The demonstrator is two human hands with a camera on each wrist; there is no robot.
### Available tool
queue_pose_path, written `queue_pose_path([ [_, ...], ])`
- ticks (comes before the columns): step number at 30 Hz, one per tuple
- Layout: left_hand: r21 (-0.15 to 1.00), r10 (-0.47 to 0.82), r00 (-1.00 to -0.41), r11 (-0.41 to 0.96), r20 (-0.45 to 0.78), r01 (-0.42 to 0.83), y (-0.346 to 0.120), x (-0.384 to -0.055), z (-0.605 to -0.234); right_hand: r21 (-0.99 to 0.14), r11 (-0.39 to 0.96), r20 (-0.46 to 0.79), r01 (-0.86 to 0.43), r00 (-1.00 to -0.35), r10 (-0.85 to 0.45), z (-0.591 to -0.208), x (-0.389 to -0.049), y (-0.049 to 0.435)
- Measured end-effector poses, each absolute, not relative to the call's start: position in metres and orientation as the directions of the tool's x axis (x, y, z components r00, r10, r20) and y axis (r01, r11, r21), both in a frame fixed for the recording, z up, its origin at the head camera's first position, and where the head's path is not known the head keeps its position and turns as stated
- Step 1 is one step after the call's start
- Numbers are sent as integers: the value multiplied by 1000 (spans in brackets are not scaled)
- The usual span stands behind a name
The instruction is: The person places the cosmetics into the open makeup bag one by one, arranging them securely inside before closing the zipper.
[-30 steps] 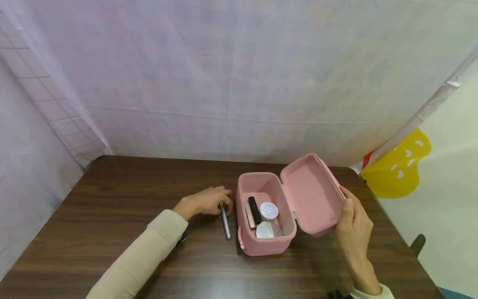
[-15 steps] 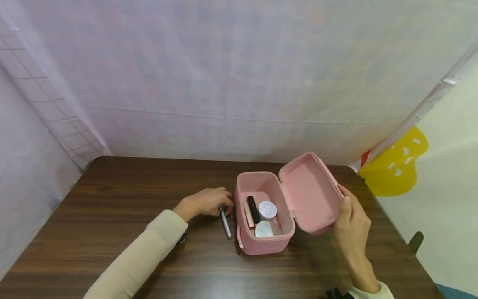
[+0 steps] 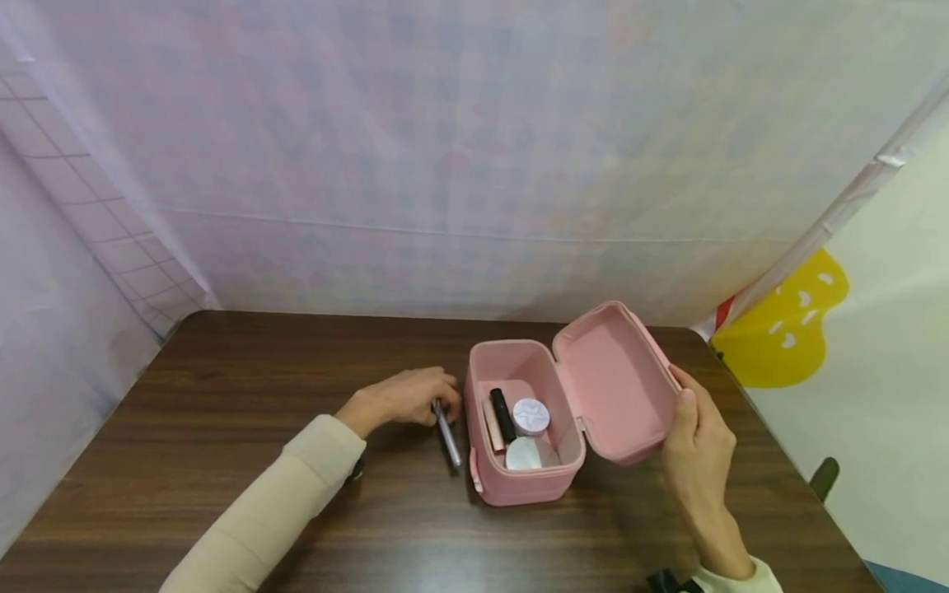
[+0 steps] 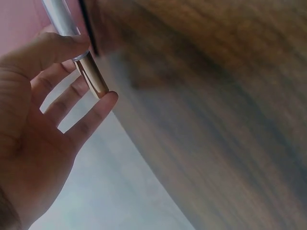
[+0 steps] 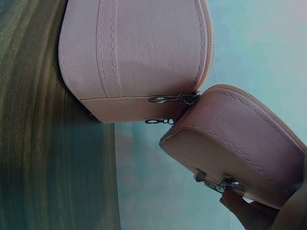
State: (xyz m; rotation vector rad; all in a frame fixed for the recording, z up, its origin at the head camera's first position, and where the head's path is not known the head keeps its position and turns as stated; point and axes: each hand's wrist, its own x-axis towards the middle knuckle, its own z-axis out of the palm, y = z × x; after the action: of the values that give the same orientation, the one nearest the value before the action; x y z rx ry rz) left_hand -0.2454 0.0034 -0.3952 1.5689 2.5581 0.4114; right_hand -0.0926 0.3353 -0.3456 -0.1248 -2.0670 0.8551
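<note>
Just left of the pink makeup case (image 3: pixel 528 487), my left hand (image 3: pixel 409 397) pinches a slim cosmetic tube (image 3: pixel 448 439), which slants down toward the front. In the left wrist view the tube has a silver body and a gold end (image 4: pixel 92 76); the thumb lies across it and a fingertip touches the gold end. My right hand (image 3: pixel 699 453) grips the outer edge of the case's raised lid (image 3: pixel 615 380). Inside the case are a black tube (image 3: pixel 502 414), a pale pink tube (image 3: pixel 493 425), a round compact with a star pattern (image 3: pixel 531 417) and a white round item (image 3: pixel 523 454).
The case stands on a dark wooden table (image 3: pixel 282 362) with a pale curtain (image 3: pixel 445 165) behind it. Metal zip pulls (image 5: pixel 168 99) hang at the case's hinge side in the right wrist view. A small dark object (image 3: pixel 356 471) shows beside the left sleeve.
My left hand has shifted slightly up and left, and the tube's lower end has swung a little toward the case. The right hand still holds the lid.
</note>
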Motion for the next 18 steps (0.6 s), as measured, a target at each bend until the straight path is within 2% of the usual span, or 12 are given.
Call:
queue_pose_path([
  [9,288,911,-397,352,114,891,-1,-247,-382,-610,761,693,-220,-613,379,-346,-93,336],
  [18,293,908,-403,357,116,887,-5,-242,-364,-615,757,693,-222,-609,385,-346,-93,335],
])
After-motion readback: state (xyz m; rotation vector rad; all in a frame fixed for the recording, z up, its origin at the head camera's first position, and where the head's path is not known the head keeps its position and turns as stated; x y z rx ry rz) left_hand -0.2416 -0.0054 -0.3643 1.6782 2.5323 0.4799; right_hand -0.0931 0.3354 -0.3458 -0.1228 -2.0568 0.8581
